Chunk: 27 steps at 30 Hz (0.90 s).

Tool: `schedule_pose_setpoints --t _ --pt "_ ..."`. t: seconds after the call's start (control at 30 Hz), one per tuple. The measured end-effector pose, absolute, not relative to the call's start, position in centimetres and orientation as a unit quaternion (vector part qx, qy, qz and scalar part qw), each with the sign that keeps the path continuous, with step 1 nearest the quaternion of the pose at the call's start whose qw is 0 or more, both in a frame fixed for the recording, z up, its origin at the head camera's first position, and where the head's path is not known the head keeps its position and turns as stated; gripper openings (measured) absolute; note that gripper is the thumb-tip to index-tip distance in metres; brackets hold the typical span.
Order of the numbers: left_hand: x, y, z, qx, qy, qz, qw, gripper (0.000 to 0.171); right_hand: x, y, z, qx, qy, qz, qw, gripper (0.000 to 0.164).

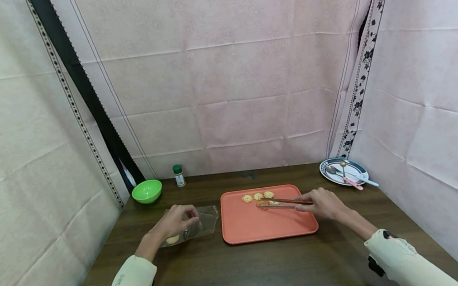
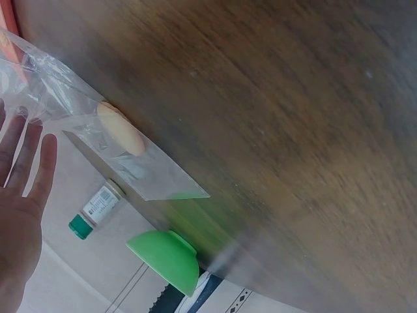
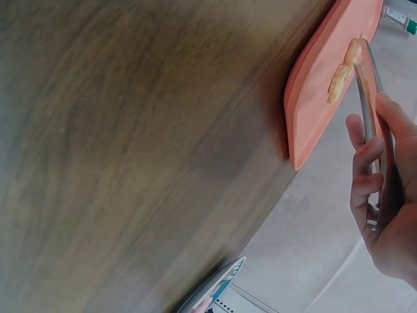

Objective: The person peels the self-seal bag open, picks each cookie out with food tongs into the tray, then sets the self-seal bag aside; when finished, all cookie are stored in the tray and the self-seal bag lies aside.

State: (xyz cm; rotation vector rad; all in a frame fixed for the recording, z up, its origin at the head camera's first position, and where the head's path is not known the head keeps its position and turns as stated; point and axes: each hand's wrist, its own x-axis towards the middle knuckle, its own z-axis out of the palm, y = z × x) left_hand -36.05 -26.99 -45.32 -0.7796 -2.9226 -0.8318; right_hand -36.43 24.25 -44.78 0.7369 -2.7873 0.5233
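My left hand (image 1: 177, 221) pinches the upper side of a clear plastic bag (image 1: 207, 220) lying on the table. A pale round cookie (image 2: 120, 128) shows inside the bag in the left wrist view. My right hand (image 1: 324, 203) grips metal tongs (image 1: 287, 200), thumb on one arm and fingers curled round the other. The tongs reach left over the coral tray (image 1: 269, 229), their tips around a cookie (image 1: 262, 204); whether they squeeze it I cannot tell. Several more yellowish cookies (image 1: 257, 196) lie in the tray's far half.
A green bowl (image 1: 147, 192) stands at the far left, beside a green-capped shaker bottle (image 1: 179, 176). At the far right, a blue-rimmed plate (image 1: 325, 174) bears a fork and other utensils. Cloth curtains (image 1: 245, 91) enclose the wooden table (image 1: 240, 273).
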Motion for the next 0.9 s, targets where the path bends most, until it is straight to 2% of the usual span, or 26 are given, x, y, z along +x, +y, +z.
schedule_pose_setpoints --t 0.37,0.63,0.9 --pt "-36.0 -26.8 -45.2 -0.254 -0.930 -0.265 0.006 0.008 -36.6 23.0 -44.2 0.281 -0.934 0.195 0.100 0.028" --pt "-36.0 -26.9 -45.4 -0.243 -0.934 -0.262 0.004 0.015 -36.6 20.9 -43.9 0.320 -0.920 0.211 0.085 0.033" --pt "-35.8 -26.8 -45.0 -0.245 -0.933 -0.263 0.004 0.015 -36.4 18.3 -44.0 0.351 -0.907 0.217 0.087 0.035"
